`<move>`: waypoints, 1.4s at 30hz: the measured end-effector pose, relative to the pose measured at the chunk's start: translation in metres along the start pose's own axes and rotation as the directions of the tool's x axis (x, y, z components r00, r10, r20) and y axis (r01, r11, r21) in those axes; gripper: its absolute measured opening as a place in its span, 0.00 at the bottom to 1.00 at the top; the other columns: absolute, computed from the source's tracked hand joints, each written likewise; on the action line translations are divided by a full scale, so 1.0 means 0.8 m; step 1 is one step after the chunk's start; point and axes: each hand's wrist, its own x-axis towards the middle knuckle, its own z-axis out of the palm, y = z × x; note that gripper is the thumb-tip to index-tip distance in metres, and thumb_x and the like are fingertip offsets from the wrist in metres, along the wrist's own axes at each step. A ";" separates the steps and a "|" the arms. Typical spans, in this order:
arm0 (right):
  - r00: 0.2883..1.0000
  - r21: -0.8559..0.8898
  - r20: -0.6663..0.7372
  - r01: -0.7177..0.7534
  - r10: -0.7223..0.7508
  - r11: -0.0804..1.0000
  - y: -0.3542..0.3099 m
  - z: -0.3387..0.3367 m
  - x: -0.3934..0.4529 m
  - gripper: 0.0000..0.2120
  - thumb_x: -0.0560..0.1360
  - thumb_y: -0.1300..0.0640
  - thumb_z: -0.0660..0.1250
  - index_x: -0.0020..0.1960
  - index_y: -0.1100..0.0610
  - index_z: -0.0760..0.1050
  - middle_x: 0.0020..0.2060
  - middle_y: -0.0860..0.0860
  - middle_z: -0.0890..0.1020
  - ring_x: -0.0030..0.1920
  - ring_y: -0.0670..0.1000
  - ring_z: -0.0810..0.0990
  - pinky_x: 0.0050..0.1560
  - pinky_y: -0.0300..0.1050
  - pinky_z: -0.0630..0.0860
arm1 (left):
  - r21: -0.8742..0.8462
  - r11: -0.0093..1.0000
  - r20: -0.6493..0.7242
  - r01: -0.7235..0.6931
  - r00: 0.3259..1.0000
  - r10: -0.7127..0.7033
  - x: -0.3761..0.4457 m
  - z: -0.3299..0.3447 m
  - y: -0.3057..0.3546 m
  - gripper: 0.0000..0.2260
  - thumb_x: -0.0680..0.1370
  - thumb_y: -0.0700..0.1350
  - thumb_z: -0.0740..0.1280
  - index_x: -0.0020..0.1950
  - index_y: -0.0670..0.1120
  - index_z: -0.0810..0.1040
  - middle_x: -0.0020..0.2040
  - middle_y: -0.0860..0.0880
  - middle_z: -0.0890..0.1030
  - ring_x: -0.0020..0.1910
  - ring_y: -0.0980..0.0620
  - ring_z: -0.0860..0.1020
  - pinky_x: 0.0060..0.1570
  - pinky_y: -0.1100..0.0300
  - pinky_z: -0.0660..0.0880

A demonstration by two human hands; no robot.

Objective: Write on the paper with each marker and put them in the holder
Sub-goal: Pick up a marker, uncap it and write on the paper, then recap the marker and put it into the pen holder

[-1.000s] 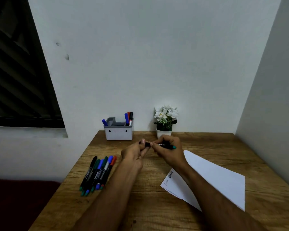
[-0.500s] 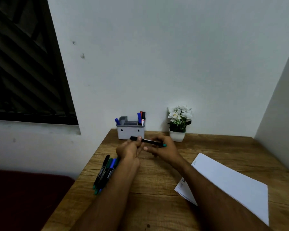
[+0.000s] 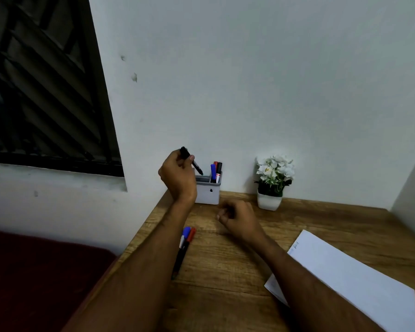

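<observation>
The left hand (image 3: 177,174) pinches a black marker (image 3: 191,160) between thumb and fingers, holding it tilted with its lower end just above the left compartment of the grey holder (image 3: 207,192) at the back of the wooden desk (image 3: 321,226). The right hand (image 3: 237,218) hovers loosely curled over the desk, holding nothing, between the holder and the white paper (image 3: 350,281).

table (image 3: 225,271): wood-grain, matt | holder (image 3: 207,194): smooth plastic | paper (image 3: 345,279): matt white | wall (image 3: 249,80): matt painted
</observation>
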 end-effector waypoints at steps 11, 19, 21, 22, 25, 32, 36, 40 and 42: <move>1.000 -0.010 0.000 0.017 -0.017 1.000 0.014 -0.010 -0.002 0.09 0.77 0.63 0.70 0.56 0.54 0.82 0.45 0.48 0.85 0.45 0.47 0.83 0.50 0.52 0.84 | 0.250 0.968 0.266 -0.016 0.963 -0.053 -0.009 0.029 -0.034 0.09 0.78 0.39 0.69 0.57 0.39 0.84 0.52 0.42 0.85 0.52 0.47 0.83 0.48 0.65 0.72; 1.000 0.006 0.007 0.002 -0.003 1.000 0.017 -0.015 -0.016 0.10 0.78 0.62 0.71 0.57 0.52 0.81 0.45 0.44 0.83 0.46 0.42 0.82 0.49 0.42 0.83 | 0.390 0.918 0.314 -0.072 0.947 -0.059 -0.021 0.017 -0.045 0.07 0.77 0.38 0.71 0.54 0.41 0.85 0.51 0.44 0.85 0.54 0.47 0.81 0.46 0.64 0.70; 1.000 -0.002 0.014 -0.001 0.001 1.000 0.016 -0.014 -0.018 0.10 0.78 0.62 0.71 0.57 0.51 0.81 0.45 0.44 0.83 0.45 0.42 0.82 0.48 0.42 0.83 | 0.441 0.891 0.326 -0.104 0.944 -0.051 -0.027 0.008 -0.047 0.06 0.76 0.38 0.71 0.52 0.42 0.85 0.51 0.44 0.85 0.52 0.47 0.81 0.45 0.63 0.70; 1.000 -0.002 0.013 -0.005 0.005 1.000 0.016 -0.013 -0.019 0.11 0.77 0.62 0.71 0.57 0.51 0.82 0.44 0.44 0.83 0.45 0.42 0.82 0.48 0.41 0.82 | 0.466 0.878 0.340 -0.111 0.938 -0.062 -0.029 0.002 -0.049 0.06 0.76 0.38 0.71 0.52 0.42 0.84 0.51 0.44 0.84 0.52 0.47 0.81 0.45 0.63 0.70; 1.000 -0.007 0.019 -0.012 0.012 1.000 0.012 -0.012 -0.022 0.11 0.77 0.62 0.71 0.57 0.52 0.82 0.44 0.44 0.83 0.45 0.42 0.82 0.47 0.39 0.82 | 0.571 0.808 0.418 -0.146 0.899 -0.133 -0.031 -0.013 -0.060 0.07 0.74 0.40 0.74 0.51 0.43 0.85 0.52 0.44 0.84 0.53 0.47 0.81 0.47 0.61 0.74; 1.000 0.022 0.008 -0.029 0.029 0.999 0.003 -0.013 -0.035 0.12 0.77 0.63 0.72 0.60 0.56 0.82 0.45 0.46 0.85 0.46 0.41 0.82 0.48 0.34 0.79 | 0.776 0.509 0.539 -0.374 0.811 -0.227 -0.059 -0.039 -0.063 0.07 0.78 0.38 0.66 0.55 0.42 0.80 0.54 0.42 0.79 0.53 0.45 0.79 0.50 0.54 0.80; 0.999 0.044 0.018 -0.045 0.044 0.998 0.001 -0.013 -0.043 0.13 0.77 0.62 0.72 0.61 0.56 0.82 0.45 0.45 0.84 0.46 0.41 0.82 0.48 0.35 0.80 | 0.793 0.448 0.559 -0.413 0.787 -0.263 -0.072 -0.043 -0.062 0.09 0.79 0.40 0.65 0.58 0.44 0.78 0.56 0.43 0.80 0.55 0.45 0.78 0.50 0.55 0.78; 0.999 0.050 0.013 -0.046 0.045 0.998 0.000 -0.018 -0.052 0.12 0.77 0.62 0.72 0.60 0.56 0.82 0.45 0.45 0.85 0.46 0.42 0.83 0.48 0.35 0.80 | 0.807 0.431 0.550 -0.404 0.779 -0.300 -0.082 -0.039 -0.054 0.07 0.79 0.40 0.65 0.56 0.46 0.77 0.56 0.44 0.79 0.54 0.45 0.78 0.50 0.54 0.80; 0.998 0.067 0.003 -0.055 0.055 0.996 0.001 -0.021 -0.054 0.11 0.77 0.62 0.73 0.59 0.56 0.83 0.44 0.46 0.85 0.45 0.43 0.83 0.47 0.39 0.82 | 0.813 0.451 0.534 -0.369 0.782 -0.322 -0.084 -0.037 -0.050 0.06 0.78 0.41 0.67 0.54 0.47 0.77 0.54 0.44 0.80 0.52 0.45 0.79 0.49 0.52 0.80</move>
